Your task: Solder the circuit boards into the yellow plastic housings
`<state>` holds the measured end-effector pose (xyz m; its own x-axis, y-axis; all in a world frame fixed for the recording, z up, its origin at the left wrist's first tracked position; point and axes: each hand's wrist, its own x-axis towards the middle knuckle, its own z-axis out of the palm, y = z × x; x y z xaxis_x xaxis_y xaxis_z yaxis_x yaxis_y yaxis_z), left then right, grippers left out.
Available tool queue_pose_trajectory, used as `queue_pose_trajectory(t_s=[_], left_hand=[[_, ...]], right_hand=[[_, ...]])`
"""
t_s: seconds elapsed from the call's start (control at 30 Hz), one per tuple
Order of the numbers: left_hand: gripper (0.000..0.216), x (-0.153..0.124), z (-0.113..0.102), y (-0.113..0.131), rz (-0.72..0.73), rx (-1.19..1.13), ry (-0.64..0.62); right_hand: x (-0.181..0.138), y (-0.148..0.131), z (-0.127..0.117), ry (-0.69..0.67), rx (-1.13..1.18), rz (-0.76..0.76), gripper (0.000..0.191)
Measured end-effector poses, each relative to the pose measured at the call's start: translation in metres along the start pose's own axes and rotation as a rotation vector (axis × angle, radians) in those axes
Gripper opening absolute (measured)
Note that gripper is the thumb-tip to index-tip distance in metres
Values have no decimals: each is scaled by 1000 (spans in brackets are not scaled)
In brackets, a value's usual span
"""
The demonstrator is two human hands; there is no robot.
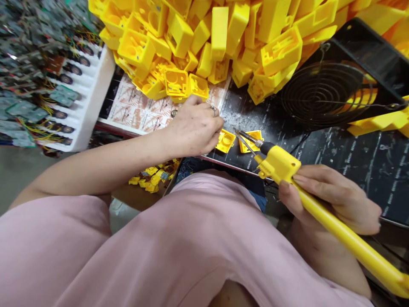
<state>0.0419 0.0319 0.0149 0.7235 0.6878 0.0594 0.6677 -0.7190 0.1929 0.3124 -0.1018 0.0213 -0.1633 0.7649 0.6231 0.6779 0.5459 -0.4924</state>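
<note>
My left hand (200, 125), a ring on one finger, is curled palm down over the bench. Its fingertips close on the left edge of a small open yellow plastic case half (226, 141); the grip underneath is hidden. Just right of it lies a second yellow case half (250, 141). My right hand (332, 198) is wrapped around the yellow handle of a soldering gun (283, 163). The gun's metal tip and a thin feed tube point left, over the second case half and close to the first one. Contact at the tip is too small to make out.
Yellow plastic housings (137, 49) are heaped along the back. At right stands a black fan with a wire guard (319, 94). Wired circuit boards (64, 96) and small round parts sit on a white foam tray (96, 111) at left. Below, a box holds small yellow pieces (153, 178).
</note>
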Motion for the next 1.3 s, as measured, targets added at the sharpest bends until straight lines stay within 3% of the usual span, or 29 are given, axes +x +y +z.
queue_pose_trajectory(t_s=[0.17,0.37,0.5,0.7,0.83,1.03,1.3], left_hand=[[24,0,3,0,21,61,10],[26,-3,0,4,23,89,77],[29,-14,-5,-2,0,2,82],[30,-26,8,-4,-6,-77,155],[30,-23,8,-1,15,-59,128],[27,-23,7,2,53,-29,134],[24,-16,7,5,40,-26,80]], right_hand=[[-6,0,5,14,40,28,29],[-10,2,12,89,86,64,66],[-14,3,13,111,37,70,71],[-12,4,7,26,17,45,61],[-3,5,3,-13,102,-54,52],[11,6,3,-110,173,-162,20],[14,3,6,-183,143,-203,23]])
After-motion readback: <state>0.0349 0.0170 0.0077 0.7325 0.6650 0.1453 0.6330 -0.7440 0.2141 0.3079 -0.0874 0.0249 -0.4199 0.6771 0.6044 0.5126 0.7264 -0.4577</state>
